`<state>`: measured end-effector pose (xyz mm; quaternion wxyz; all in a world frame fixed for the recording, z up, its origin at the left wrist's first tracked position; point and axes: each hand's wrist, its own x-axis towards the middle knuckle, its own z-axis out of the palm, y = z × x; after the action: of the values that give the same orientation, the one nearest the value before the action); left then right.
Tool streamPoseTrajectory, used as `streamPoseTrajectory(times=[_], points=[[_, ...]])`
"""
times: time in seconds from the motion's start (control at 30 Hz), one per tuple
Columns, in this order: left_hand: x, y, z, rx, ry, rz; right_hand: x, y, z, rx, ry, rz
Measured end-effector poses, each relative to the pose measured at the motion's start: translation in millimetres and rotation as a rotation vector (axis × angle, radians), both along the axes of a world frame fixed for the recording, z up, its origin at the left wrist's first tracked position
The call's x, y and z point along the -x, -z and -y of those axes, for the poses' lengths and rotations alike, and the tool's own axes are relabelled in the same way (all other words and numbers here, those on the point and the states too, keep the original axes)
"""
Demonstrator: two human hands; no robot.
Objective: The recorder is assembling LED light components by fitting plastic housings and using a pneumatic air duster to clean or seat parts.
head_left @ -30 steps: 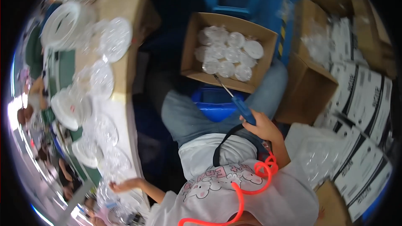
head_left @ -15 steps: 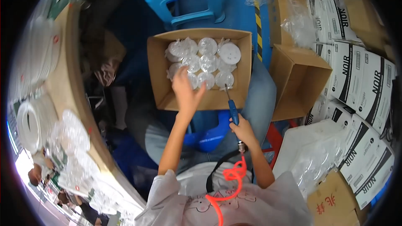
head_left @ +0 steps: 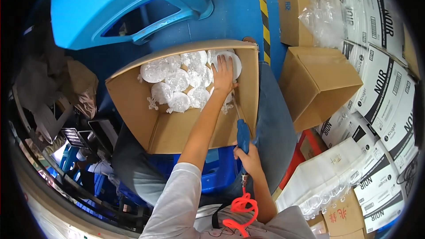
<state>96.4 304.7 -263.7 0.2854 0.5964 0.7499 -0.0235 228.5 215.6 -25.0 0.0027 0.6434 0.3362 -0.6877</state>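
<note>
Left hand [head_left: 222,76]: palm hidden, flat on the white lid [head_left: 230,62], covering its middle. Blue tool [head_left: 243,136]: grip hidden inside right hand [head_left: 249,160]; tip lost behind the left forearm. Orange hose [head_left: 239,212]: cut off at the lower edge. Cups [head_left: 177,84]: count unclear.

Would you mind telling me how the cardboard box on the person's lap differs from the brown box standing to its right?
The lap box is open, while the box on the right is shut. The lap box holds clear plastic pieces, with the left hand reaching among them; no hand is near the box on the right. The lap box also looks wider. Both are plain brown cardboard.
</note>
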Motion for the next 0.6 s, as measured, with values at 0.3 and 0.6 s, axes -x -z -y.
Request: streamPoseTrajectory(times=[0.3, 0.6], points=[[9, 39, -29, 0.215, 0.387, -0.059, -3, 9, -2, 0.092, -0.005, 0.025], [37, 11, 8, -0.017, 0.309, 0.153, 5, -23, -31, -0.03, -0.162, 0.103]])
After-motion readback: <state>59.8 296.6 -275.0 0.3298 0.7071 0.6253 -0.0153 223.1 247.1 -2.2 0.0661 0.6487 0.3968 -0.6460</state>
